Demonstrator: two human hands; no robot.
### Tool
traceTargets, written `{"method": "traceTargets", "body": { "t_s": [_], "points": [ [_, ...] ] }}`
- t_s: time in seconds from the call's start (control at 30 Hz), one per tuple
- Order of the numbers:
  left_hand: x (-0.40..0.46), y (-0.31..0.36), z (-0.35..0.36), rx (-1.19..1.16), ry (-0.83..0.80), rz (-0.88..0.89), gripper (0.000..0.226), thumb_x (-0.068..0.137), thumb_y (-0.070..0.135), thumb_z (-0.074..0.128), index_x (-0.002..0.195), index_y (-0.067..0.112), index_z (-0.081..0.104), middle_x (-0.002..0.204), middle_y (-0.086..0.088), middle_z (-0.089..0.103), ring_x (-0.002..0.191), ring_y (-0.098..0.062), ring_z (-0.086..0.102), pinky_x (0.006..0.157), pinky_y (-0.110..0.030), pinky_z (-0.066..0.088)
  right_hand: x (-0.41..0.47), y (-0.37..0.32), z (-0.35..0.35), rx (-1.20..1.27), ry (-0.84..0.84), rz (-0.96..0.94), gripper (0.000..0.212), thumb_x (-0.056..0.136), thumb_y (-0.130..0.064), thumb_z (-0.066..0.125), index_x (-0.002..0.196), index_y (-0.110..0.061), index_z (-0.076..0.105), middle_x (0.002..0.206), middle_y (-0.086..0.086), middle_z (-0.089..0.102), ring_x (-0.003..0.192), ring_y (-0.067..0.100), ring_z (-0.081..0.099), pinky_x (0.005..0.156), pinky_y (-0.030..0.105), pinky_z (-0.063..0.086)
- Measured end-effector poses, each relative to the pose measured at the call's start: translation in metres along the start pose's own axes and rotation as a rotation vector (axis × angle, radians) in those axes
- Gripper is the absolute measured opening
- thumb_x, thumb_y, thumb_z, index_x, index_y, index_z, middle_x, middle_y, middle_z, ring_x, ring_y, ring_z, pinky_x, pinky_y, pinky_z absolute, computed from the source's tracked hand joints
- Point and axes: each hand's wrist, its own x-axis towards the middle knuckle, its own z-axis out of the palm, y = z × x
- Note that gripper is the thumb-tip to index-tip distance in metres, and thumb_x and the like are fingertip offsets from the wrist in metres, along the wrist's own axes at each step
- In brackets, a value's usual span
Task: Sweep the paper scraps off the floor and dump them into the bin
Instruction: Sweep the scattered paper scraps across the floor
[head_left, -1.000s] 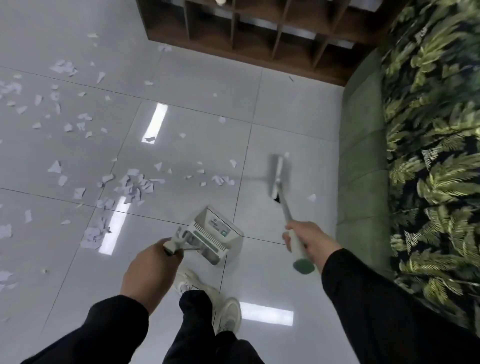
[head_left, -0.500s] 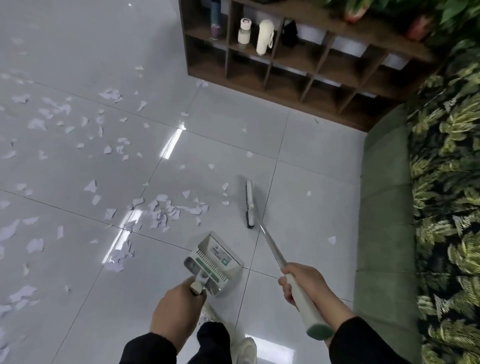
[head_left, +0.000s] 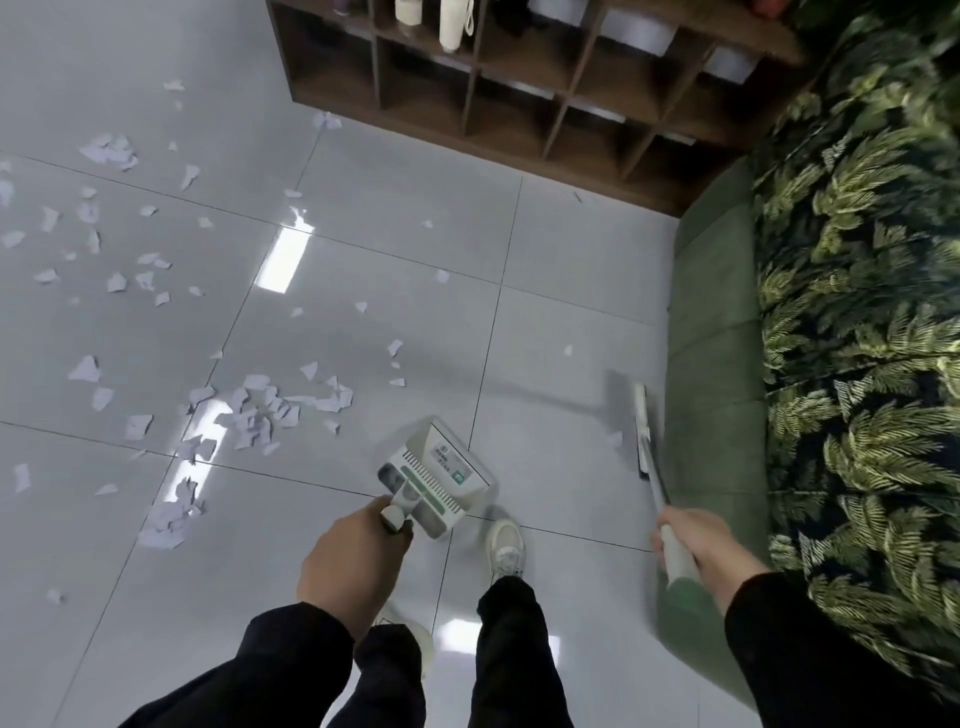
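White paper scraps (head_left: 265, 408) lie scattered over the grey tiled floor, thickest in a pile left of centre and spread across the far left. My left hand (head_left: 348, 561) grips the handle of a white and green dustpan (head_left: 436, 475), held just above the floor in front of my feet. My right hand (head_left: 698, 543) grips the white handle of a broom (head_left: 643, 426), whose narrow head sits on the floor at the right, close beside the green sofa base. One small scrap (head_left: 568, 351) lies near the broom head. No bin is in view.
A dark wooden cubby shelf (head_left: 519, 104) with bottles stands along the far wall. A green sofa (head_left: 717, 364) with leaf-patterned cushions (head_left: 872, 338) fills the right side. My two feet in pale shoes (head_left: 506, 545) stand just behind the dustpan.
The broom head swung from the middle of the floor, beside the scrap pile, out to the right next to the sofa. The dustpan stayed in my left hand, shifting slightly.
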Motion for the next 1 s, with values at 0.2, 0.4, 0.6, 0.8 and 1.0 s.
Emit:
{"method": "traceTargets", "body": {
  "t_s": [0.2, 0.4, 0.6, 0.8, 1.0],
  "points": [
    [0.009, 0.049, 0.039, 0.012, 0.005, -0.039, 0.011, 0.096, 0.039, 0.049, 0.099, 0.042, 0.059, 0.076, 0.01, 0.068, 0.074, -0.014, 0.065, 0.067, -0.032, 0.052, 0.028, -0.002, 0.039, -0.008, -0.172, 0.079, 0.012, 0.096, -0.001, 0.051, 0.106, 0.006, 0.052, 0.077, 0.017, 0.052, 0.037, 0.019, 0.051, 0.037, 0.023, 0.045],
    [-0.003, 0.085, 0.056, -0.049, 0.039, -0.155, 0.014, 0.096, 0.041, 0.048, 0.097, 0.035, 0.061, 0.074, 0.009, 0.066, 0.071, -0.014, 0.062, 0.066, -0.033, 0.051, -0.019, -0.012, 0.063, -0.031, -0.445, 0.092, 0.016, 0.094, -0.002, 0.047, 0.104, 0.003, 0.059, 0.067, 0.017, 0.055, 0.045, 0.023, 0.049, 0.046, 0.027, 0.045],
    [0.013, 0.109, 0.05, -0.021, 0.072, -0.179, 0.018, 0.095, 0.043, 0.049, 0.101, 0.035, 0.064, 0.079, 0.008, 0.068, 0.076, -0.018, 0.064, 0.066, -0.032, 0.051, 0.006, -0.06, 0.008, -0.015, -0.546, 0.119, 0.003, 0.09, -0.002, 0.058, 0.092, -0.003, 0.059, 0.061, 0.013, 0.053, 0.043, 0.017, 0.04, 0.041, 0.02, 0.039],
    [0.038, 0.122, 0.044, -0.036, 0.137, -0.189, 0.014, 0.093, 0.041, 0.054, 0.094, 0.033, 0.065, 0.076, 0.009, 0.067, 0.075, -0.021, 0.064, 0.069, -0.033, 0.055, 0.035, -0.104, -0.057, -0.042, -0.483, 0.036, 0.015, 0.094, -0.002, 0.054, 0.081, -0.011, 0.052, 0.058, 0.011, 0.05, 0.037, 0.016, 0.039, 0.037, 0.018, 0.037],
    [0.056, 0.121, 0.057, -0.05, 0.22, -0.249, 0.017, 0.096, 0.043, 0.054, 0.083, 0.032, 0.059, 0.072, 0.008, 0.064, 0.07, -0.018, 0.061, 0.063, -0.032, 0.051, 0.084, -0.152, -0.076, -0.254, -0.272, -0.141, 0.013, 0.095, -0.004, 0.051, 0.083, -0.005, 0.055, 0.053, 0.011, 0.053, 0.039, 0.018, 0.044, 0.039, 0.022, 0.04]
  ]
}}
